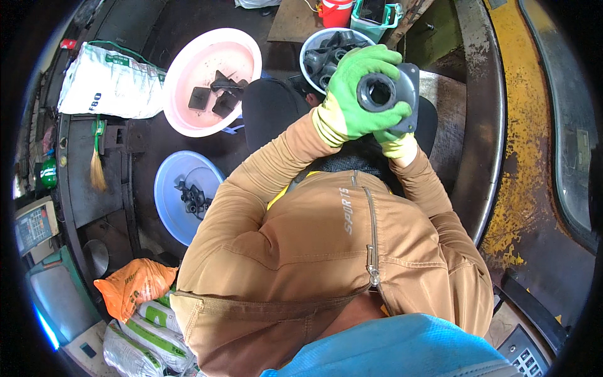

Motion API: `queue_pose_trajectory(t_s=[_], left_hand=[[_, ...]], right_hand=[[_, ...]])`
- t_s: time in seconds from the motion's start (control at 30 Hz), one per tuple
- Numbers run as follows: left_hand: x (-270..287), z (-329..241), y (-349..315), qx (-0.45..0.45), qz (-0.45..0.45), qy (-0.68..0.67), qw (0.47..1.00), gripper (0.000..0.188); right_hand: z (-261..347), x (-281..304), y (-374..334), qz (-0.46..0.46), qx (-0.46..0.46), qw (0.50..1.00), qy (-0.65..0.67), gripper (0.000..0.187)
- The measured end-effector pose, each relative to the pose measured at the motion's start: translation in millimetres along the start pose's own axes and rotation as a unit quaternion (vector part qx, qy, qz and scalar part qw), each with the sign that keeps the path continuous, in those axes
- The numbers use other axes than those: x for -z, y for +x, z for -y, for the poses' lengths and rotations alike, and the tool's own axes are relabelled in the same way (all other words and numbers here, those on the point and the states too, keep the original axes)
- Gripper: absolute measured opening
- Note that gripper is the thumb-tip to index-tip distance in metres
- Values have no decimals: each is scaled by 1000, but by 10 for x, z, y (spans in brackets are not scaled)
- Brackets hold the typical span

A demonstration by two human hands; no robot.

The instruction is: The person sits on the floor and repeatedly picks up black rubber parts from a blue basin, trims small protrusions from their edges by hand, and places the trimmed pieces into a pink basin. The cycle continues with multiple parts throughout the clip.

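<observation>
Since the dark flanged part [408, 88] raised over the knees [271, 112] looks like light, stiff, slightly slick plastic, its round collar [392, 95] seems the best hold, wrapped by the left hand's [345, 97] fingers, though how the right hand [397, 144] grips is hidden.

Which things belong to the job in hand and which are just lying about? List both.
Seemingly part of the job:
black part, held in the left hand
right hand, by its lower side
white bowl, pink bowl and blue bowl, all holding dark pieces

Probably just lying about:
white sack
orange bag
broom
green bottle
red bucket
</observation>
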State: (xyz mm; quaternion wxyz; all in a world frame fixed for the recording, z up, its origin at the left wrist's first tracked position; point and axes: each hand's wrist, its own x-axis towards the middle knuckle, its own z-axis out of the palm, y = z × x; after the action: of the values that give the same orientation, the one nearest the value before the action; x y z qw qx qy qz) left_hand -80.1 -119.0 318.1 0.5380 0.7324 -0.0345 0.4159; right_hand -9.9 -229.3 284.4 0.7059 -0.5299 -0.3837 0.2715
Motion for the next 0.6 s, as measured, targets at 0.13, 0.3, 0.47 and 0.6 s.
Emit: queue_pose_trajectory(t_s=[0.13, 0.3, 0.47, 0.6], left_hand=[[89, 29, -30, -84, 55, -6, 995, 44], [215, -100, 53, -67, 137, -77, 985, 41], [245, -130, 73, -73, 259, -173, 947, 41], [212, -92, 59, -110, 356, -182, 910, 41]], right_hand=[[9, -26, -140, -5, -19, 999, -49, 47], [340, 156, -148, 118, -28, 976, -182, 57], [496, 357, -201, 282, -100, 936, -186, 61], [433, 530, -365, 290, -129, 912, -259, 56]])
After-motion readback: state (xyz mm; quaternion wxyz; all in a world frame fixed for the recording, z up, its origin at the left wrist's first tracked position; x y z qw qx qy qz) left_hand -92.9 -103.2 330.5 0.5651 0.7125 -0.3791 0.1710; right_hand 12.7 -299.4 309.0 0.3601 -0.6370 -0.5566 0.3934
